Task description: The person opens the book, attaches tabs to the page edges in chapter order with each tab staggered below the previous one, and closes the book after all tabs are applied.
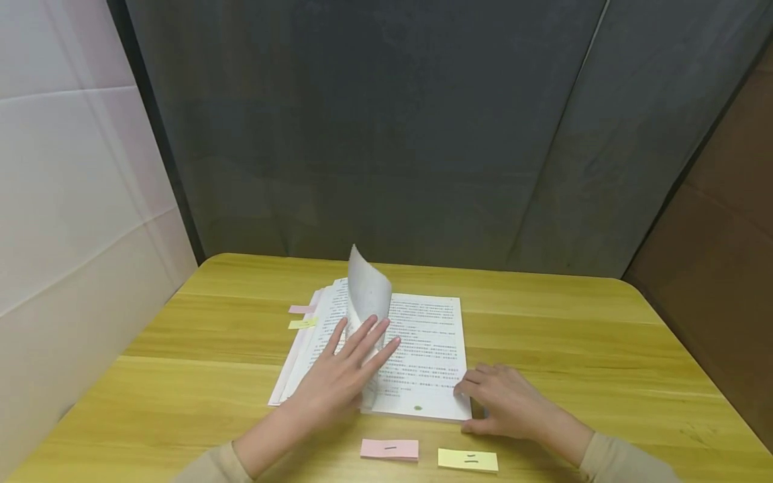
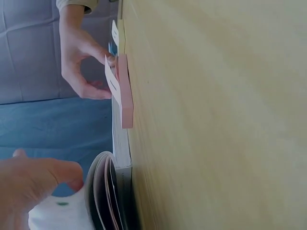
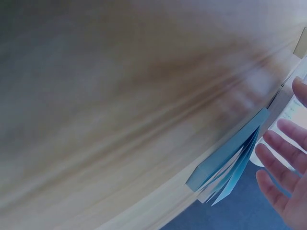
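An open book (image 1: 425, 349) of printed pages lies on the table. Its lifted leaf (image 1: 370, 285) stands curled up near the spine. My left hand (image 1: 338, 376) spreads its straight fingers against that leaf; in the left wrist view the thumb is beside bowed pages (image 2: 98, 191). At the book's lower right corner is my right hand (image 1: 507, 402), its thumb by the corner and its bent fingertips at the right edge. A pink tab (image 1: 300, 309) and a yellow tab (image 1: 300, 325) stick out from the left-hand pages.
In front of the book lie a pink sticky-note pad (image 1: 389, 449) marked with one stroke and a yellow pad (image 1: 468, 460) with two. A blue pad (image 3: 230, 148) by the right hand is mostly hidden in the head view. A dark curtain (image 1: 374, 134) hangs behind the table (image 1: 574, 335).
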`<state>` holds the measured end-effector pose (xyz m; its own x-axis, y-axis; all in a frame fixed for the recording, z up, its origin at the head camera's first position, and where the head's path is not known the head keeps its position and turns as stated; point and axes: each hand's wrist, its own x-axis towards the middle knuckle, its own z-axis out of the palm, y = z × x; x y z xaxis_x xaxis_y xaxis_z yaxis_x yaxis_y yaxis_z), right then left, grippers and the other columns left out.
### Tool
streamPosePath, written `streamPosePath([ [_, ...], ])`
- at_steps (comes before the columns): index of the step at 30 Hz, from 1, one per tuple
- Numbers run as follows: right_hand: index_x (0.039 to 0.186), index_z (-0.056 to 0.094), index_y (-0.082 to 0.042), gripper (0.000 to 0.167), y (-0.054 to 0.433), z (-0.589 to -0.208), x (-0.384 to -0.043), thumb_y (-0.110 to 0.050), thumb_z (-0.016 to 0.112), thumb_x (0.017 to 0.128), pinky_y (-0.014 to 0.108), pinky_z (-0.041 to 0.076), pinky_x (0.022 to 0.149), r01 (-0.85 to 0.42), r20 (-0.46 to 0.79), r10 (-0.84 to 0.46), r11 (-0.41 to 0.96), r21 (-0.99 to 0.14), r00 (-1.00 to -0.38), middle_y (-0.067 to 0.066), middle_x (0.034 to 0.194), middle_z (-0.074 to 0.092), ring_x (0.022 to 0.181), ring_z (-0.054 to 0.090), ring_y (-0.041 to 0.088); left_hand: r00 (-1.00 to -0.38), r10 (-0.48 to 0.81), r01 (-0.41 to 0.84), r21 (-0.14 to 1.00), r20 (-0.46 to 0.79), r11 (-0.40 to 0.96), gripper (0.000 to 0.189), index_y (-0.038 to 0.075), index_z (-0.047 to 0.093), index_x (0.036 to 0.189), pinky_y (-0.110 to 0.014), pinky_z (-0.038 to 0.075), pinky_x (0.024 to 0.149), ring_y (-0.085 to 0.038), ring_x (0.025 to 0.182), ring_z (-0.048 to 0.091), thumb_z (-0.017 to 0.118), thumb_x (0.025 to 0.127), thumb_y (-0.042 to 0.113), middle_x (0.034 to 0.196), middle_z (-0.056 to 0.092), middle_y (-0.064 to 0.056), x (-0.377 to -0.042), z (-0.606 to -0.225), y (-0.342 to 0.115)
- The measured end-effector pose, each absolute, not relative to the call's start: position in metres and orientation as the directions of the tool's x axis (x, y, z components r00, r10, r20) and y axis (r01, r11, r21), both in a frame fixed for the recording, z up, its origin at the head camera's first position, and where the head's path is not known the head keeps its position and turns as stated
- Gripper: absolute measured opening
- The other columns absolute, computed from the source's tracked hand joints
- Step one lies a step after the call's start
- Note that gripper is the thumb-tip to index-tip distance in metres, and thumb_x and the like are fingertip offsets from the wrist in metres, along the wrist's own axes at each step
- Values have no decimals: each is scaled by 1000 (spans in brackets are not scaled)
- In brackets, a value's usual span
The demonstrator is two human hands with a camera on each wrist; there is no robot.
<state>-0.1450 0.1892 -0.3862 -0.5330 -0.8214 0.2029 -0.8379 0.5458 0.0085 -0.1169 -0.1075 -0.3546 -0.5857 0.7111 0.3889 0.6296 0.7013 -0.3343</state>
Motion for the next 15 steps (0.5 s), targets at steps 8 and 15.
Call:
streamPosePath([
  [8, 101, 62, -15, 47, 189, -386, -145, -55, 55, 77, 42, 44, 77, -841, 212, -824, 541, 17, -526, -5, 98, 57, 94, 54, 16, -626, 688, 575, -379, 367, 725, 76, 13, 37, 133, -54, 8, 99, -27, 130, 14, 67, 64, 19, 143, 19, -11, -119, -359, -112],
  [15, 101, 61, -15, 48, 189, -387, -145, -56, 54, 76, 40, 45, 74, -834, 211, -818, 552, 21, -536, -4, 99, 57, 94, 54, 18, -699, 651, 609, -231, 296, 759, 42, 12, 56, 113, -45, 40, 82, -27, 109, 46, 60, 72, 16, 120, 49, -8, -117, -366, -113],
])
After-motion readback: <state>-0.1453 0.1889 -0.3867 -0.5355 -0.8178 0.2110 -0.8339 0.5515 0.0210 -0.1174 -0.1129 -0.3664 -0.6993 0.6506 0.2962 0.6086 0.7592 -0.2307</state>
